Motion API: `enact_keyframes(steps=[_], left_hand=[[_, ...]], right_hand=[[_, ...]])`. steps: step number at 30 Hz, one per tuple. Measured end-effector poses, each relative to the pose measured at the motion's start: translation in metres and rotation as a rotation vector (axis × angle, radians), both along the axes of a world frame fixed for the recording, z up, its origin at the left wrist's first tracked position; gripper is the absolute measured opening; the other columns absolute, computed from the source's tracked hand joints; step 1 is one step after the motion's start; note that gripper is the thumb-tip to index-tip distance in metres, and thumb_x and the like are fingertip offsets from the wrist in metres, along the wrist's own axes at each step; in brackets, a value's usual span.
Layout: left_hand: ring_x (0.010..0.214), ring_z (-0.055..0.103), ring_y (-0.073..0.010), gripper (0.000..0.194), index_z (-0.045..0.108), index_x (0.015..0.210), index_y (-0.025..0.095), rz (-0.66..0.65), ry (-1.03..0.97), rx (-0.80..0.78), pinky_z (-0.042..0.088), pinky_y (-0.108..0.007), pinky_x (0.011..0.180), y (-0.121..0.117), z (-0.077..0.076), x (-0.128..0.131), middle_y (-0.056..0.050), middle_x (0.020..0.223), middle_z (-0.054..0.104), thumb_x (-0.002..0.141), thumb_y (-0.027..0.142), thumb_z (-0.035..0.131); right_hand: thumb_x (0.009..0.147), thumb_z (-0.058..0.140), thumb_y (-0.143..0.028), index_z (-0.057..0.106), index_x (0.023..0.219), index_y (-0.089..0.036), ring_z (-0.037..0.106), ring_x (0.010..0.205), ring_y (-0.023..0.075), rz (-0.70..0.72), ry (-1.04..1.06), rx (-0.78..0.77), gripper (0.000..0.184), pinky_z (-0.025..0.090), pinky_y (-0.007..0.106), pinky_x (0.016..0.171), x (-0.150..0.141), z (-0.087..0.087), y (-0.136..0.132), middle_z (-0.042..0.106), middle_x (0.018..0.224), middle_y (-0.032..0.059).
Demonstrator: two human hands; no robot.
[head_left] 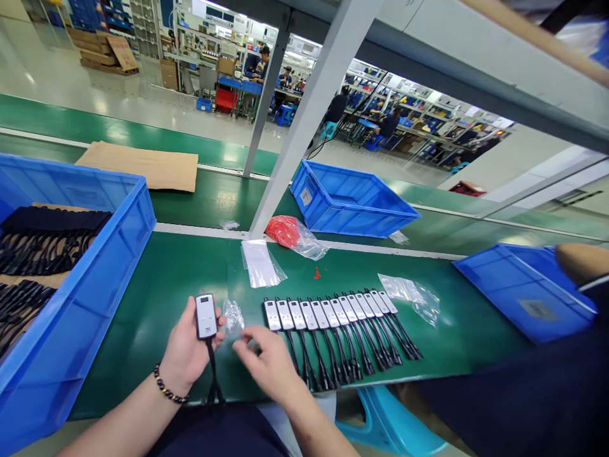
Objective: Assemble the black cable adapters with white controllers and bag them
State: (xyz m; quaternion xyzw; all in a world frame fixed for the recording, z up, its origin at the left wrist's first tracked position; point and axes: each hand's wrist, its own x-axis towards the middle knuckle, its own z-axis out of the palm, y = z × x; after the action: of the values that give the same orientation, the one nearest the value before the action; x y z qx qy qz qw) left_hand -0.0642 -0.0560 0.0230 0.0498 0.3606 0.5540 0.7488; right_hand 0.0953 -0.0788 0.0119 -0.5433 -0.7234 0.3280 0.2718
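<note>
My left hand [183,349] is closed around a silver-and-black controller box [206,317] with a small dark display on top. Black cable leads hang from its lower end. Just to the right, my right hand [269,362] has its fingers curled toward the thumb; anything between the fingertips is too small to make out. Beside those fingertips lies a clear bag of small transparent pieces [233,317]. Several similar controller boxes [309,314] lie in a slanting row on the green bench, cables toward me.
At left stands a blue crate [109,254] with black cabled parts. Another blue crate [352,212] sits behind the bench edge. Near the post [304,114] lie a bag of red pieces [285,231], white bags [261,263] and loose red rings [317,273]. A person's dark sleeve [533,387] is at right, by a third crate [523,298].
</note>
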Motion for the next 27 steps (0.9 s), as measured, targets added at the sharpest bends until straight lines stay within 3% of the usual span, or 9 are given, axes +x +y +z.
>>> enact_keyframes(steps=[3,6,9,12,16,22,27], left_hand=[[0.065,0.059,-0.0153,0.028,0.056,0.086,0.013,-0.002,-0.004,-0.044,0.051,-0.027,0.056,0.012,-0.003,0.032,-0.006,0.072,0.057,0.086,0.037,0.043],[0.079,0.062,-0.0196,0.029,0.056,0.085,0.011,-0.037,0.044,-0.07,0.052,-0.035,0.074,0.017,-0.011,0.056,-0.009,0.078,0.061,0.085,0.038,0.044],[0.102,0.056,-0.022,0.03,0.057,0.094,0.014,-0.143,0.067,-0.049,0.044,-0.037,0.092,0.014,-0.018,0.067,-0.013,0.102,0.061,0.084,0.04,0.046],[0.121,0.041,-0.0196,0.032,0.053,0.105,0.018,-0.179,0.155,-0.098,0.03,-0.036,0.105,0.007,-0.023,0.068,-0.01,0.132,0.045,0.082,0.04,0.05],[0.13,0.027,-0.0139,0.036,0.048,0.116,0.021,-0.252,0.281,-0.066,0.016,-0.032,0.111,0.0,-0.031,0.067,-0.002,0.143,0.029,0.085,0.04,0.045],[0.131,0.025,-0.0135,0.055,0.03,0.133,0.024,-0.352,0.392,0.035,0.018,-0.032,0.11,-0.006,-0.043,0.071,0.0,0.144,0.027,0.084,0.046,0.041],[0.133,0.019,-0.0172,0.061,0.026,0.136,0.031,-0.41,0.482,0.129,0.018,-0.034,0.11,-0.011,-0.049,0.075,0.005,0.146,0.021,0.081,0.053,0.042]], right_hand=[[0.077,0.057,-0.027,0.059,0.068,-0.017,0.046,0.054,0.0085,0.061,0.06,-0.165,0.014,0.032,0.018,0.052,-0.003,-0.005,-0.025,0.054,0.059,-0.004],[0.077,0.052,-0.024,0.051,0.056,-0.015,0.037,0.048,0.0069,-0.082,0.055,-0.247,0.022,0.026,0.019,0.047,0.003,-0.018,-0.031,0.042,0.049,-0.0058],[0.078,0.049,-0.025,0.048,0.054,-0.016,0.033,0.047,0.0067,-0.166,0.031,-0.296,0.026,0.024,0.019,0.046,0.017,-0.028,-0.024,0.038,0.048,-0.0061],[0.078,0.048,-0.026,0.051,0.055,-0.016,0.039,0.048,0.0084,-0.194,-0.121,-0.257,0.025,0.025,0.02,0.046,0.028,-0.035,-0.016,0.045,0.048,-0.004],[0.076,0.049,-0.026,0.059,0.061,-0.017,0.054,0.056,0.0154,-0.147,-0.396,-0.171,0.02,0.032,0.024,0.052,0.033,-0.039,-0.013,0.061,0.059,0.0033],[0.076,0.053,-0.035,0.06,0.076,-0.019,0.06,0.067,0.0192,-0.228,-0.507,-0.067,0.017,0.039,0.025,0.059,0.054,-0.038,-0.014,0.064,0.074,0.0041],[0.08,0.051,-0.035,0.059,0.078,-0.021,0.057,0.069,0.0144,-0.465,-0.473,0.022,0.017,0.04,0.022,0.064,0.112,-0.041,-0.009,0.06,0.079,0.002]])
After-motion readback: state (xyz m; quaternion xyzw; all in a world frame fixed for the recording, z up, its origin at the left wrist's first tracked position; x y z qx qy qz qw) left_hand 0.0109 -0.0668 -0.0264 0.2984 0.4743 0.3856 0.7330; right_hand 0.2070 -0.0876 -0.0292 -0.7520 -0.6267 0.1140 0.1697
